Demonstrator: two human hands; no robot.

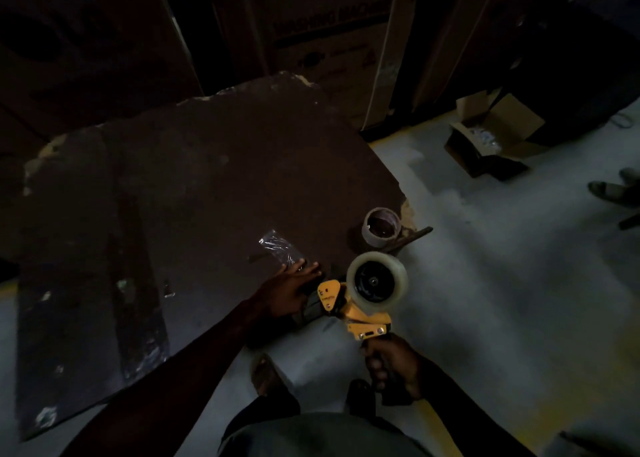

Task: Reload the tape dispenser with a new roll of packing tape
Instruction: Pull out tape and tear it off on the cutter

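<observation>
A yellow tape dispenser [349, 312] hangs over the near right corner of a dark board [194, 193]. A clear roll of packing tape [398, 292] sits on its black hub. My right hand [393, 364] is shut on the dispenser's handle below the roll. My left hand [289, 290] lies with fingers stretched at the dispenser's front end, touching the board; what its fingertips press is too dark to tell. A strip of clear tape [278, 247] lies just beyond those fingers. A second, thin tape roll [381, 227] stands on the board's right corner.
An open cardboard box [495, 134] with pale contents sits on the grey floor at the right. Tall cartons [322, 33] stand behind the board. Another person's foot [613, 189] shows at the right edge. My own feet [265, 375] are below the board's edge.
</observation>
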